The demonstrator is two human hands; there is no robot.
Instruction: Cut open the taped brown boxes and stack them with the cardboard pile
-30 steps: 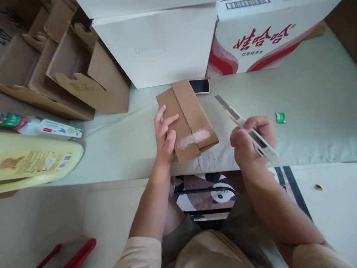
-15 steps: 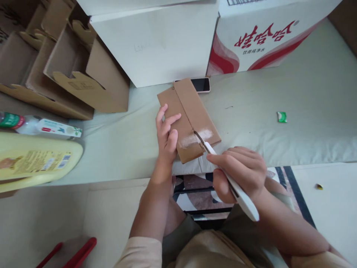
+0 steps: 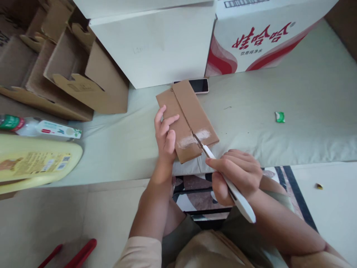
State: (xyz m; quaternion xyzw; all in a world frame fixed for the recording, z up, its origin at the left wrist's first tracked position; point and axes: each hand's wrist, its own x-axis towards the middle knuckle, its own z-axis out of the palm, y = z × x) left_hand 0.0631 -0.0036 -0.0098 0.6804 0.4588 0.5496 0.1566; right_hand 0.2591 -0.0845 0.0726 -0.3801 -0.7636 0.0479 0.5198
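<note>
A flat brown cardboard box (image 3: pixel 195 111) lies tilted on the pale green cloth, with a seam along its length and a whitish scuffed patch near its lower end. My left hand (image 3: pixel 166 136) rests on its left side, fingers spread and pressing on top. In my right hand (image 3: pixel 237 173) is a white-handled utility knife (image 3: pixel 242 206), fingers wrapped round the handle. Its thin blade points up and left, and the tip meets the seam by the scuffed patch. How deep the tip sits I cannot tell.
A phone (image 3: pixel 201 85) lies partly under the box's far end. Behind stand a white carton (image 3: pixel 156 48) and a red-and-white carton (image 3: pixel 256 46). Open cardboard boxes (image 3: pixel 111 82), a bottle (image 3: pixel 28 126) and a yellow jug (image 3: pixel 41 160) are at left. A green wrapper (image 3: pixel 279 117) lies right.
The view has shifted slightly. The knife stays at the seam, its tip almost in the same spot on the box. My left hand keeps its place.
</note>
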